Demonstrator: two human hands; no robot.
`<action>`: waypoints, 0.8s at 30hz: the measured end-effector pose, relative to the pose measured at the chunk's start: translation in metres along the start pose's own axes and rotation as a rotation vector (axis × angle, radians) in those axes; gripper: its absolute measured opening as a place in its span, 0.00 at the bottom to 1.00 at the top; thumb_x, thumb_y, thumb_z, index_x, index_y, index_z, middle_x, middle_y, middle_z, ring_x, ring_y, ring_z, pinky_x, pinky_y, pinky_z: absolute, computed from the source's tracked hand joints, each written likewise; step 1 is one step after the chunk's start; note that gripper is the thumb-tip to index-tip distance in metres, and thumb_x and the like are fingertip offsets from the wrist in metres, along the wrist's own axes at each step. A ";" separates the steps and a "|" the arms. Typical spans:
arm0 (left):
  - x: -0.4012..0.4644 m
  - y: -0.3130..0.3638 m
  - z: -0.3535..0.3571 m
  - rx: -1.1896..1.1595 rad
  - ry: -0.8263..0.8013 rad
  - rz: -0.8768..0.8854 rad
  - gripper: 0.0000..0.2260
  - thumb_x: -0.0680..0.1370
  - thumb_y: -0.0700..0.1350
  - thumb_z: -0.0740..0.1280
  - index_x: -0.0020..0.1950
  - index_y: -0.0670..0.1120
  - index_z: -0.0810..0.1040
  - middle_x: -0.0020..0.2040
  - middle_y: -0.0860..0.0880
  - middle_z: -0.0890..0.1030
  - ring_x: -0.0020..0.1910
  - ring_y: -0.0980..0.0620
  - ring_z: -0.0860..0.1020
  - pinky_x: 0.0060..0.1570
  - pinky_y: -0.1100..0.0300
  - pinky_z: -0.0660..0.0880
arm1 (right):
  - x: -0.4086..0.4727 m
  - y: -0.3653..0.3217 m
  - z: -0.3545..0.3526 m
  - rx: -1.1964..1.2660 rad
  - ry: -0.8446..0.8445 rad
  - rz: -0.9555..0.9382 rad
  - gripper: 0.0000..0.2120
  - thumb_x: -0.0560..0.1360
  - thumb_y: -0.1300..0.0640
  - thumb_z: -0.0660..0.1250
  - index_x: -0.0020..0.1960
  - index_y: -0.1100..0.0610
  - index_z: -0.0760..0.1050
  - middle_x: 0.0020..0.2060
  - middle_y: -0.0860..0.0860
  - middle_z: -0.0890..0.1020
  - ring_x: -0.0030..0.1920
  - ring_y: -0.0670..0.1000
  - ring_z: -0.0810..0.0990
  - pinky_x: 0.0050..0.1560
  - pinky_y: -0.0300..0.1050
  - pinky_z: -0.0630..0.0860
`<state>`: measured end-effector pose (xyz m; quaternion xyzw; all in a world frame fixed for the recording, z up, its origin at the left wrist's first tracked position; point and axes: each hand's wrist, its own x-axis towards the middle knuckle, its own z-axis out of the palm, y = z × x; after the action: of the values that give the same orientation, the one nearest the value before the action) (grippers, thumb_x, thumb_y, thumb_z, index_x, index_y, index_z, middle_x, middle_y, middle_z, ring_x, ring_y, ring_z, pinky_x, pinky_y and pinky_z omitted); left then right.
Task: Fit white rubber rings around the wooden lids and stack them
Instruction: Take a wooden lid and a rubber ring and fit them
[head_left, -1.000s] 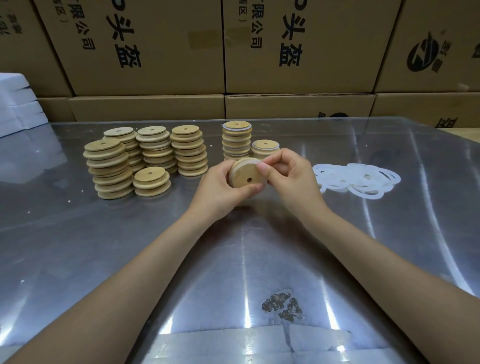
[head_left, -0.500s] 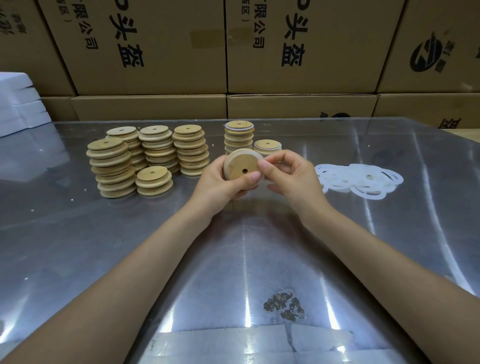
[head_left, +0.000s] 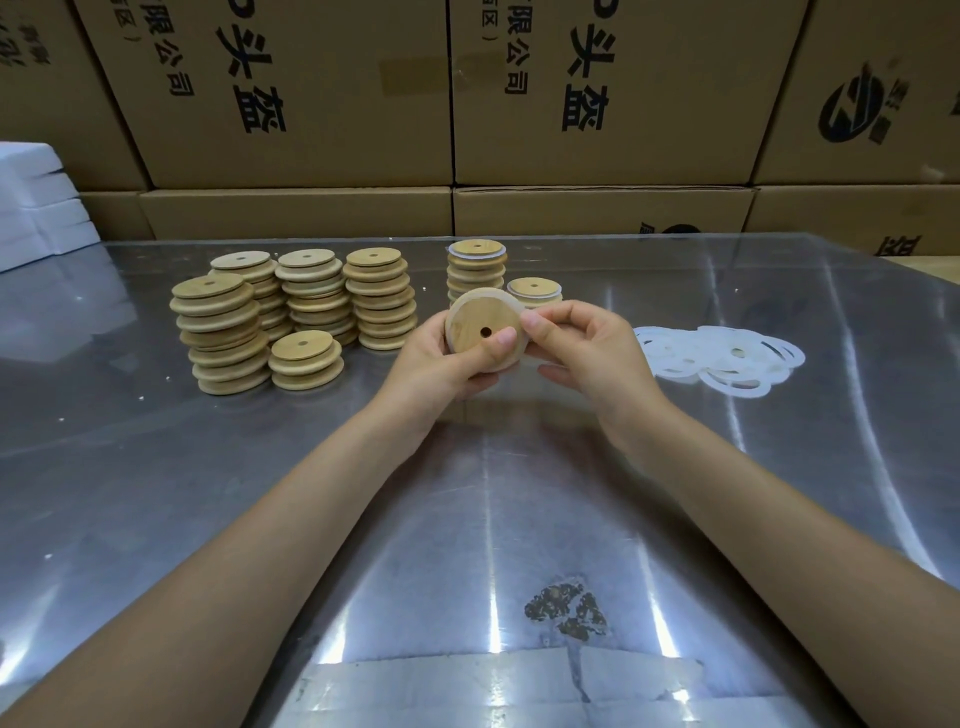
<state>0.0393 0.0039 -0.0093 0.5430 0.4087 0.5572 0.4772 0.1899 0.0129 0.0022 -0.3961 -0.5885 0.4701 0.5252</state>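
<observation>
wooden lid (head_left: 480, 328) with a centre hole is held on edge above the steel table (head_left: 156, 467): left hand (head_left: 441, 364) grips its face and rim, right hand (head_left: 582, 348) pinches its right edge. it looks light, stiff and smooth, best held by the rim; the rubber rings (head_left: 722, 358) heaped to the right look thin and floppy.

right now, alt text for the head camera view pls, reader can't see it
Two bare hands hold a round wooden lid upright over a shiny metal table; the left hand grips it while the right hand pinches its edge. Stacks of lids stand left, loose white rings right.
</observation>
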 end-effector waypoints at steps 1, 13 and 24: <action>0.000 -0.001 0.001 -0.021 0.003 -0.001 0.16 0.75 0.43 0.69 0.62 0.43 0.74 0.48 0.50 0.81 0.44 0.58 0.82 0.40 0.66 0.78 | 0.000 0.001 0.000 -0.011 -0.005 -0.004 0.03 0.75 0.54 0.69 0.44 0.52 0.77 0.38 0.45 0.84 0.42 0.41 0.83 0.39 0.31 0.76; 0.004 -0.002 -0.008 0.255 0.038 0.212 0.10 0.70 0.37 0.74 0.43 0.48 0.77 0.36 0.56 0.78 0.35 0.64 0.75 0.37 0.71 0.70 | 0.004 0.007 -0.001 -0.280 0.074 -0.261 0.08 0.71 0.60 0.73 0.38 0.51 0.76 0.37 0.46 0.81 0.39 0.44 0.79 0.46 0.43 0.76; 0.001 -0.005 -0.003 0.236 0.105 0.189 0.09 0.69 0.36 0.75 0.44 0.47 0.78 0.37 0.53 0.80 0.35 0.64 0.77 0.37 0.70 0.73 | 0.006 0.010 -0.005 -0.384 0.053 -0.287 0.09 0.70 0.57 0.74 0.38 0.46 0.76 0.36 0.45 0.82 0.40 0.45 0.80 0.49 0.46 0.78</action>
<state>0.0363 0.0056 -0.0138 0.6015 0.4425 0.5754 0.3337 0.1933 0.0222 -0.0060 -0.4132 -0.7034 0.2593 0.5170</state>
